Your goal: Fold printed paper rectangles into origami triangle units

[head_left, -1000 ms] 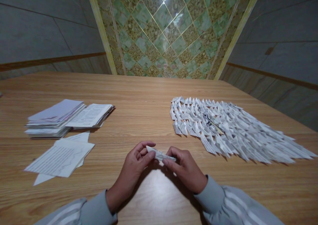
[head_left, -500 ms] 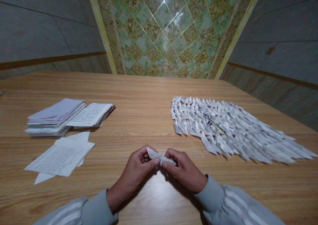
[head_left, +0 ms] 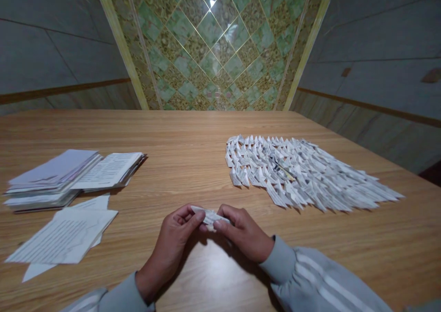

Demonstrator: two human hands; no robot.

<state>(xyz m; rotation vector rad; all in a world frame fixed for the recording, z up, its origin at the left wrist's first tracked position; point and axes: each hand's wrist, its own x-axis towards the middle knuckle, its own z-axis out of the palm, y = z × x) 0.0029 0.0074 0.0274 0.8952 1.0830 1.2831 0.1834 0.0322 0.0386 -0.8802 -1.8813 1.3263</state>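
A small folded paper boat (head_left: 209, 217), pale with grey print, is pinched between both hands above the near middle of the table. My left hand (head_left: 178, 231) grips its left end, thumb on top and fingers curled behind. My right hand (head_left: 241, 231) holds the right end the same way, thumb pressed on the near side. The underside of the paper and some fingertips are hidden. To the right, beyond my right hand, many similar folded paper boats (head_left: 292, 172) stand packed in rows.
On the left of the wooden table (head_left: 179, 165) lie stacked paper sheets (head_left: 55, 169) beside a pile of printed sheets (head_left: 108, 170). Nearer to me, loose printed sheets (head_left: 65, 236) overlap at angles. A tiled wall (head_left: 213, 45) rises behind the table.
My view has turned a little to the right, so everything sits further left. My left thumb has slid outward along the folded paper, and both hands still hold it.
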